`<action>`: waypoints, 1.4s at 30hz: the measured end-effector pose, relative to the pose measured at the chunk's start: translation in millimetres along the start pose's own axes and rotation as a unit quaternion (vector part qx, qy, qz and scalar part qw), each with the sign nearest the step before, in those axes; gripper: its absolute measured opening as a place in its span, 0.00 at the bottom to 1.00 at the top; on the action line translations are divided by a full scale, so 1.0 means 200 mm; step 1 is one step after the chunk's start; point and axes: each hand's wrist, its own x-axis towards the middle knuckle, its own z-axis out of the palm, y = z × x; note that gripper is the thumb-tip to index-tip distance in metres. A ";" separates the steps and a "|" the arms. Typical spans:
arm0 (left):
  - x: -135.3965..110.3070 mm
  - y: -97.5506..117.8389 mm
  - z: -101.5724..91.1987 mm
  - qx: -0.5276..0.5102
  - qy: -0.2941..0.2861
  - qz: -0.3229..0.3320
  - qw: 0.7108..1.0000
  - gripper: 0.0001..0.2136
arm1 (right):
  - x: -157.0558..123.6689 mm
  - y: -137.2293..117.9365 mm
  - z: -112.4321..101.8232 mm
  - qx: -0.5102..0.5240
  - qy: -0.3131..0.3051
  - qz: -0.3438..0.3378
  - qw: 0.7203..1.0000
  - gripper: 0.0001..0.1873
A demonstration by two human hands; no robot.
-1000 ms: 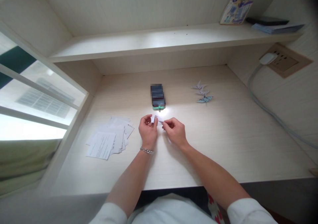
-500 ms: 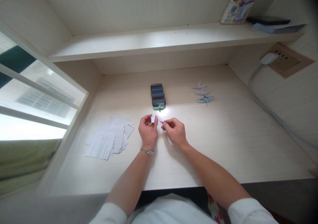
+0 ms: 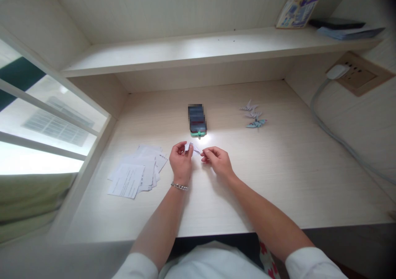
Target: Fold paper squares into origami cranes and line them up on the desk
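Note:
Over the desk my left hand (image 3: 181,162) pinches a small folded piece of white paper (image 3: 195,148) between thumb and fingers. The paper's narrow end points right, toward my right hand (image 3: 219,161), whose thumb and forefinger are pinched together at its tip. Part of the paper is hidden behind my left thumb. Just beyond the hands lies a phone (image 3: 197,119) with a green edge, a bright light shining at its near end. To the right sit two white folded paper cranes (image 3: 248,106) and a light blue patterned one (image 3: 256,123).
Loose printed sheets (image 3: 126,180) lie in a pile on the left of the desk (image 3: 278,167). A shelf (image 3: 173,56) spans the back, holding a small box (image 3: 297,11). At right, a cable (image 3: 328,130) hangs from the wall socket (image 3: 359,74).
My left hand has shifted slightly left with the paper, and its turned-up part has tilted. A longer stretch of paper shows between the hands. My right hand has hardly moved.

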 end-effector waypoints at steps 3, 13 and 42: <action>-0.02 0.02 0.01 0.010 -0.038 0.008 0.999 0.18 | 0.00 0.00 0.00 -0.026 -0.031 0.002 0.999 0.18; -0.02 0.04 0.00 0.016 -0.104 -0.036 0.994 0.18 | -0.01 -0.05 -0.05 -0.132 -0.096 -0.010 0.987 0.17; -0.03 0.07 -0.01 -0.001 -0.257 -0.096 0.962 0.13 | 0.06 -0.02 -0.14 -0.060 -0.085 0.004 0.995 0.13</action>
